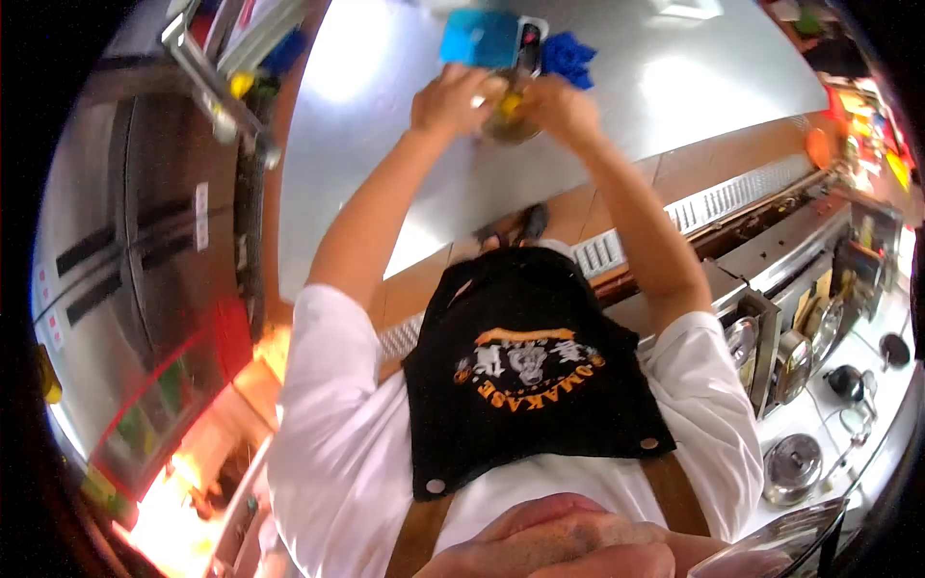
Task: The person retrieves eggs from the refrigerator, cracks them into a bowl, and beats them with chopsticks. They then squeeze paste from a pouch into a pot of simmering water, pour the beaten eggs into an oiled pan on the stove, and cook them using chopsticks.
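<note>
At the top centre, both hands meet over a small round bowl [513, 129] on a steel table [385, 116]. My left hand [456, 102] is at the bowl's left side with its fingers curled, and a small white thing shows at them. My right hand [562, 110] is at the right side, its fingers bent inward over the rim. Something yellow [511, 102] shows between the hands. Just beyond them lie a bright blue flat item [478, 39], a dark object [529, 46] in a pale holder and a crumpled blue bundle [569, 60].
Steel cabinets [164, 193] stand at the left. At the right is a counter with metal pots and lids [792, 468]. A floor grate [718, 200] runs beyond the table's near edge. A white item [686, 8] is at the table's far side.
</note>
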A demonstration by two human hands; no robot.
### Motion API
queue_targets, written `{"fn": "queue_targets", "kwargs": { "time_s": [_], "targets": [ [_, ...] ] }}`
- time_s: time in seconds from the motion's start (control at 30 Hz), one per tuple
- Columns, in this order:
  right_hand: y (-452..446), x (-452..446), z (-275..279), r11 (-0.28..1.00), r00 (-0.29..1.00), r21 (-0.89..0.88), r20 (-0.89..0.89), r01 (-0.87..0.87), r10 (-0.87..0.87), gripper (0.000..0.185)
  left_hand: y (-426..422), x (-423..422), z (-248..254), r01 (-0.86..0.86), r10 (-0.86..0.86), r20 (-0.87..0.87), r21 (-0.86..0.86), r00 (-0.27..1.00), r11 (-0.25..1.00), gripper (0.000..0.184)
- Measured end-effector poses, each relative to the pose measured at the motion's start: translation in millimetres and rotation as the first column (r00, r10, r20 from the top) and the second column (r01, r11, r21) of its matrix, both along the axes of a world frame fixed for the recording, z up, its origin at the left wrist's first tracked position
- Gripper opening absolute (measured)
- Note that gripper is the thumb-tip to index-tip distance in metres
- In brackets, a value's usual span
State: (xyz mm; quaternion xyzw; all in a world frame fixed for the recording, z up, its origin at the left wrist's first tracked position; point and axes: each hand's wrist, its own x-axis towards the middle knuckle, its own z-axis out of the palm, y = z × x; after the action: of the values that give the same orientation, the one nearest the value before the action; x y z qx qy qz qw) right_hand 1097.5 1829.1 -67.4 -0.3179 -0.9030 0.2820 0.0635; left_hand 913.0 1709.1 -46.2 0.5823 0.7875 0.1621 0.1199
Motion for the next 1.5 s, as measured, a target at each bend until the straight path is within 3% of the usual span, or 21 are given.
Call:
{"fn": "queue_targets", "kwargs": {
  "time_s": [0.13,0.2,0.27,0.43,0.47,0.57,0.63,0.67,0.73,0.8,0.83,0.9,0.93,1.0,1.03,1.1,1.17,1.3,1.43,1.47,1.5],
  "targets": [
    [-27.0,7.7,-15.0,0.940,0.966,-0.224,0.085,0.258,-0.245,0.046,7.0,26.4,5.8,-0.197,0.216,0.120,-0.151,0.969,0.969,0.040],
    [-35.8,14.6,-23.4,0.874,0.940,-0.414,-0.107,0.254,-0.324,0.054,2.2,23.5,-16.6,-0.044,0.050,0.404,-0.025,0.914,0.999,0.044],
    [-45.8,19.4,-13.5,0.834,0.909,-0.529,-0.252,0.157,-0.331,0.052,-1.8,30.2,-5.1,0.039,0.113,0.600,-0.234,0.792,0.971,0.046],
    [-20.1,43.4,10.3,0.821,0.883,-0.552,-0.446,-0.143,-0.146,0.050,4.9,43.2,-5.8,0.133,-0.047,0.314,-0.261,0.948,0.956,0.046],
    [-8.1,49.7,13.9,0.704,0.879,-0.697,-0.414,-0.137,-0.238,0.049,11.1,52.7,3.2,0.137,-0.081,0.230,-0.242,0.970,0.960,0.045],
    [60.0,60.8,25.2,0.470,0.719,-0.847,-0.486,-0.247,-0.496,0.042,26.8,74.5,25.3,-0.124,0.243,0.556,-0.243,0.794,0.962,0.038],
    [149.8,81.4,79.0,0.516,0.574,-0.839,-0.511,-0.173,-0.639,0.039,42.0,86.6,31.5,-0.377,0.372,0.845,-0.224,0.385,0.899,0.035],
    [212.1,93.5,73.7,0.666,0.414,-0.673,-0.732,-0.322,-0.541,0.038,48.7,99.4,48.4,-0.426,0.363,0.903,-0.241,0.233,0.872,0.041],
    [336.0,118.4,107.7,0.737,0.407,-0.672,-0.656,0.068,-0.636,0.029,60.8,121.9,52.8,-0.506,0.334,0.932,-0.223,0.138,0.833,0.043],
    [470.1,142.9,99.6,0.592,0.105,-0.686,-0.686,-0.422,-0.720,0.034,68.7,138.4,44.6,-0.605,0.307,0.950,-0.209,0.062,0.768,0.041],
    [507.3,143.7,113.2,0.395,-0.016,-0.903,-0.399,-0.170,-0.917,0.036,73.4,145.6,36.2,-0.609,0.309,0.950,-0.215,0.053,0.764,0.041],
    [526.3,149.8,98.0,0.255,0.150,-0.953,-0.232,0.162,-0.961,0.035,80.8,152.0,27.5,-0.614,0.320,0.947,-0.259,-0.013,0.745,0.037],
    [506.3,154.3,81.7,0.682,0.532,-0.603,-0.448,0.413,-0.718,0.030,88.9,160.4,31.7,-0.644,0.358,0.933,-0.288,-0.024,0.708,0.035],
    [430.5,141.7,22.1,0.813,0.773,-0.558,-0.438,0.167,-0.459,0.022,102.1,168.5,27.1,-0.622,0.360,0.930,-0.324,-0.072,0.713,0.035],
    [358.8,135.9,37.5,0.595,0.743,-0.803,-0.426,-0.047,-0.516,0.025,106.0,171.3,20.8,-0.603,0.356,0.925,-0.358,-0.129,0.713,0.035],
    [226.2,145.4,42.8,0.893,0.915,-0.417,-0.404,-0.170,-0.015,0.037,113.8,179.0,7.0,-0.540,0.324,0.931,-0.361,-0.167,0.760,0.028],
    [142.1,152.3,53.0,0.931,0.906,-0.285,-0.411,-0.229,0.098,0.045,121.6,188.0,-9.6,-0.494,0.314,0.949,-0.290,-0.035,0.820,0.029],
    [70.0,170.7,9.0,0.825,0.919,-0.557,-0.268,0.097,-0.288,0.043,113.3,207.0,-1.0,-0.233,0.388,0.922,-0.380,-0.010,0.895,0.032],
    [39.8,200.8,6.9,0.866,0.927,-0.467,-0.215,0.179,-0.307,0.044,85.4,227.1,-41.1,-0.150,0.292,0.946,-0.271,0.142,0.951,0.038],
    [34.6,207.0,-8.6,0.862,0.927,-0.473,-0.209,0.184,-0.312,0.044,82.8,225.3,-20.7,-0.096,0.398,0.912,-0.389,0.101,0.916,0.037],
    [30.3,212.4,-28.7,0.859,0.854,-0.377,-0.251,0.346,-0.455,0.044,74.1,221.8,-24.4,-0.097,0.402,0.910,-0.393,0.099,0.914,0.037]
  ]
}}
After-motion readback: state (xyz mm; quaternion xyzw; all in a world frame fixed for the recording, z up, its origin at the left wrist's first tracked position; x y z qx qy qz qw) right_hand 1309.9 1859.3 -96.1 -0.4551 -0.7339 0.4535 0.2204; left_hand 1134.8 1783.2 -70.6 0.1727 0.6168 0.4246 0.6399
